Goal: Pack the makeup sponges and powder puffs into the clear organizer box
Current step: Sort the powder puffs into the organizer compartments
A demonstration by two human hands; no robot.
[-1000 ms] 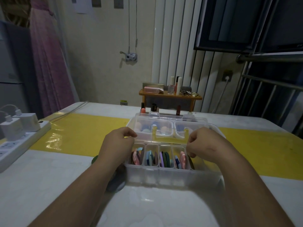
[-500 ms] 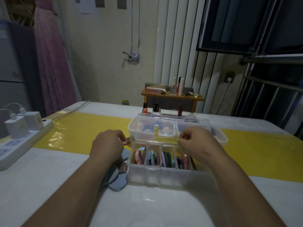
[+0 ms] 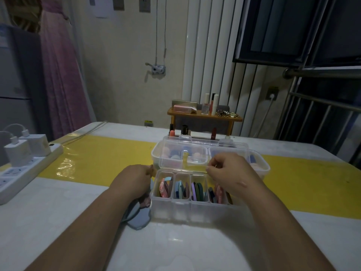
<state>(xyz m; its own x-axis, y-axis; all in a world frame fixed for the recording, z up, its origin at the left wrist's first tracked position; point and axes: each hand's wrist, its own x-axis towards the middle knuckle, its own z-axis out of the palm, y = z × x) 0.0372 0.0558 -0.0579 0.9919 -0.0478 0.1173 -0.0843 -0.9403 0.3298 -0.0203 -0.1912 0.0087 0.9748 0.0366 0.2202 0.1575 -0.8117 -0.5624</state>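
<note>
A: A white table (image 3: 58, 222) with a yellow strip (image 3: 101, 159) across it is stretching out in front of you, and a white radiator (image 3: 207, 55) and a dark window (image 3: 293, 26) are standing behind it at twelve and two o'clock.

B: The clear organizer box (image 3: 191, 210) is sitting open on it, dead ahead at twelve o'clock. In its front compartments powder puffs (image 3: 197, 189) are standing on edge; makeup sponges (image 3: 196, 155) are showing through the raised upper tier (image 3: 181, 151) behind them.

A: Your right hand (image 3: 232, 173) is hovering over the right-hand compartments, fingers curled, thumb and forefinger pinching the front rim of that upper tier.

B: Your left hand (image 3: 132, 181) is sitting apart from it, just beside the box's left wall, at nine o'clock from the box. Its fingers are curling down over a grey-blue puff (image 3: 139, 219) that is lying on the table just beside the box's front-left corner. I cannot tell whether you are gripping it or only resting on it.

A: At nine to ten o'clock a white power strip (image 3: 29, 169) is lying along the table edge with two chargers (image 3: 16, 153) plugged in.

B: Past the box at twelve, a small wooden shelf (image 3: 203, 116) is carrying bottles and tubes, and a pink cloth (image 3: 58, 75) is hanging at eleven.
</note>
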